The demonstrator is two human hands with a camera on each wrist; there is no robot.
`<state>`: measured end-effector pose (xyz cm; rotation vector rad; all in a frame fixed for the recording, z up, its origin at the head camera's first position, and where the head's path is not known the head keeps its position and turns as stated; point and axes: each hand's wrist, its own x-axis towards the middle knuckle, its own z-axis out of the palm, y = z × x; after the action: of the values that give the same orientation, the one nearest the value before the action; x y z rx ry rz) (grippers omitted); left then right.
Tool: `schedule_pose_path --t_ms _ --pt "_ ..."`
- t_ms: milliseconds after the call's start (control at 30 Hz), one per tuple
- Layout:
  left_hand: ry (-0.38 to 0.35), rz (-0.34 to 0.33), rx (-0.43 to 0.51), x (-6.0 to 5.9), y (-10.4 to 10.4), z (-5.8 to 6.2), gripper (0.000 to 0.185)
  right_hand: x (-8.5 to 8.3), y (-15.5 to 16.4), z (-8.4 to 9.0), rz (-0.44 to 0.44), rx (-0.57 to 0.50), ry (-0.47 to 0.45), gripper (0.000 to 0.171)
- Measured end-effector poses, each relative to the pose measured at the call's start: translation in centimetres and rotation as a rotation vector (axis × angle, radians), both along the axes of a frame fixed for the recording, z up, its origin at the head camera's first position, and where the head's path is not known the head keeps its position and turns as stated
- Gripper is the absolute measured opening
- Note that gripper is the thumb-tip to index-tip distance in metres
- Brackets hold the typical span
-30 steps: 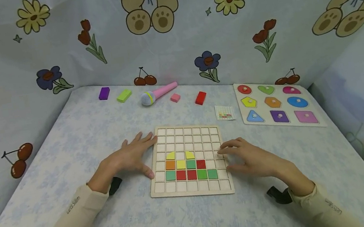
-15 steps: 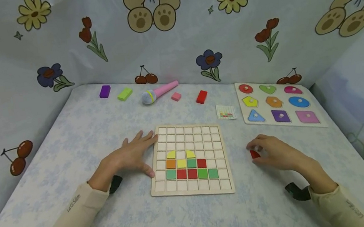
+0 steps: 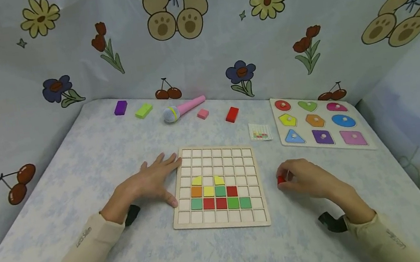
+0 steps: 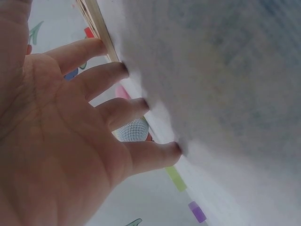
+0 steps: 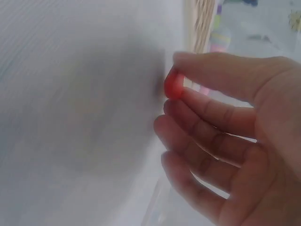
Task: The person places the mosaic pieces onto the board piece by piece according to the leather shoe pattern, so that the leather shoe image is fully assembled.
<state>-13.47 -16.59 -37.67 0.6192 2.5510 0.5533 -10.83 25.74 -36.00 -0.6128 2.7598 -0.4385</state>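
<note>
A wooden grid board (image 3: pixel 223 227) lies flat on the table. Yellow, orange, green and red tiles fill some of its lower cells. My left hand (image 3: pixel 149 184) rests spread at the board's left side, its index finger and thumb touching the edge; the left wrist view shows the palm and straight fingers. To the right of the board, my right hand (image 3: pixel 307 177) pinches a small red piece (image 5: pixel 174 85) between thumb and index finger, low over the table. The other fingers of that hand are bent and hold nothing. The fingertips hide part of the red piece.
Behind the board lie a pattern card (image 3: pixel 260 131), a red block (image 3: pixel 232 115), a pink block (image 3: pixel 202 114), a toy microphone (image 3: pixel 190 104), a green block (image 3: pixel 144 110) and a purple block (image 3: pixel 120 107). A shape puzzle board (image 3: pixel 304 129) lies at the back right.
My right hand has gone from the grid board's right edge out to the right, then slightly back left. The red piece now shows in its fingers. The left hand stays put.
</note>
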Motion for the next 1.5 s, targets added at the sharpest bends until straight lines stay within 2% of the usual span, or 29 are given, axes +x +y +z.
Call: schedule_pose_path --t_ms 267,433,700,867,1000,1133,1400,1500 --pt "0.001 -0.002 0.004 0.0 0.1 0.0 0.126 0.1 -5.0 0.2 0.117 -0.071 -0.002 0.017" --pt "-0.003 -0.006 0.006 -0.2 0.2 0.0 0.127 0.1 -6.9 0.2 0.183 -0.089 0.007 0.015" --pt "-0.005 -0.014 0.011 -0.4 0.1 0.1 0.127 0.5 -8.0 -0.3 0.183 -0.023 0.06 0.015" --pt "-0.003 -0.012 0.015 -0.2 0.1 0.2 0.127 1.4 -8.4 -0.4 0.192 -0.006 0.11 0.015" --pt "-0.003 -0.018 0.013 -0.2 0.2 0.2 0.127 2.8 -7.8 -0.1 0.26 0.021 0.157 0.027" --pt "-0.002 -0.013 0.002 -0.3 0.2 0.4 0.126 3.8 -7.0 0.3 0.309 0.069 0.114 0.047" --pt "-0.006 -0.008 0.006 -0.2 0.0 0.3 0.127 4.3 -6.5 0.0 0.264 0.162 0.031 0.062" --pt "0.001 -0.014 0.009 -0.2 0.0 0.2 0.127 4.3 -6.5 -0.2 0.256 0.166 -0.01 0.067"
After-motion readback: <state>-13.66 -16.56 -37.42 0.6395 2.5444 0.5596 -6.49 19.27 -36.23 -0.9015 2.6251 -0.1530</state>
